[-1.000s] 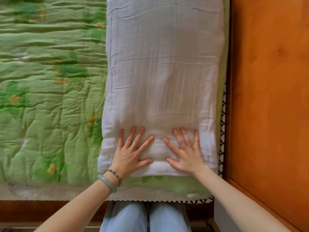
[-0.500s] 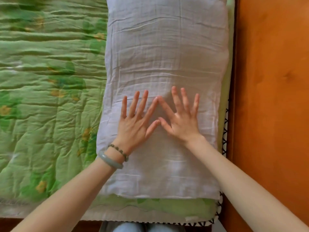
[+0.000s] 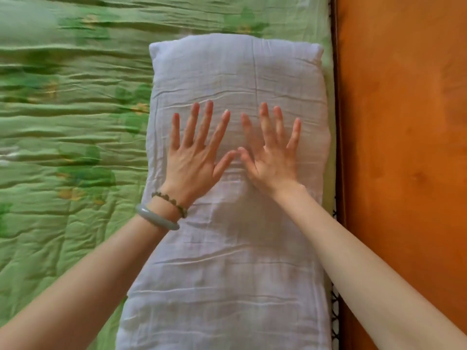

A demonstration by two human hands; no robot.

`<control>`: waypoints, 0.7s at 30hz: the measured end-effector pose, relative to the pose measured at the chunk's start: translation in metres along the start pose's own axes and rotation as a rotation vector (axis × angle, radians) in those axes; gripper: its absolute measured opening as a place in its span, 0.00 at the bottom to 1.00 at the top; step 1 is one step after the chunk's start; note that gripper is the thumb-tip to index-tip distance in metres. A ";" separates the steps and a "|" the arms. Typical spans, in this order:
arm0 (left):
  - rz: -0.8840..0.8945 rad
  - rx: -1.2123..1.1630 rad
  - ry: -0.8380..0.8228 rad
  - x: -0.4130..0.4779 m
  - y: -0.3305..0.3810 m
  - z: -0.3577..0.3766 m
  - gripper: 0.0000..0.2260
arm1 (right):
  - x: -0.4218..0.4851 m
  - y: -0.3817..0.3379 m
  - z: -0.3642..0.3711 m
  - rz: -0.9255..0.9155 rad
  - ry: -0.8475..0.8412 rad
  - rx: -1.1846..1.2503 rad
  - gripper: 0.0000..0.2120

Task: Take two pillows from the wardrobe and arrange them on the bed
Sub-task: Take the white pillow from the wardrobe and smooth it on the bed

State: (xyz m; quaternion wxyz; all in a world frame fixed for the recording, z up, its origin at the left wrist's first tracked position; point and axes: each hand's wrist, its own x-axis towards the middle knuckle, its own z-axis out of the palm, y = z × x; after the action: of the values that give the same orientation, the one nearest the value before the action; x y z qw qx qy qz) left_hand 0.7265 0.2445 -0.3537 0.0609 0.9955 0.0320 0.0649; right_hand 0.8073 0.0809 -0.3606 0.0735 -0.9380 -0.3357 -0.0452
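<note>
Slid further up the pillow [image 3: 240, 248], my left hand [image 3: 194, 160] and right hand [image 3: 271, 160] press flat at frame centre, fingers spread.

Soft, even, diffuse light; faint shadows on the pillow [image 3: 227, 274]. Motion blur smears the quilt [image 3: 63, 117] at upper left; wide-angle stretching toward the frame edges.

1. Left hand [image 3: 194, 160]: two bands at the wrist.
2. Bangle [image 3: 156, 219]: smooth, pale grey-green, solid ring.
3. Bracelet [image 3: 170, 200]: single strand, small dark green-brown beads; at 1 o'clock of the bangle, just beside it.
4. Forearms [image 3: 88, 274]: bare, both.
</note>
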 end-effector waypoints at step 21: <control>-0.167 -0.075 -0.237 0.147 -0.088 0.037 0.27 | 0.161 0.065 0.030 0.071 -0.300 0.047 0.25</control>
State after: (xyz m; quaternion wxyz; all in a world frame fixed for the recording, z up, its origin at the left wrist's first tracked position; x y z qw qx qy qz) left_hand 0.8718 0.3375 -0.3828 0.1064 0.9871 0.1046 -0.0572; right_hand 0.9738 0.1370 -0.3758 0.0461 -0.9436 -0.3104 0.1059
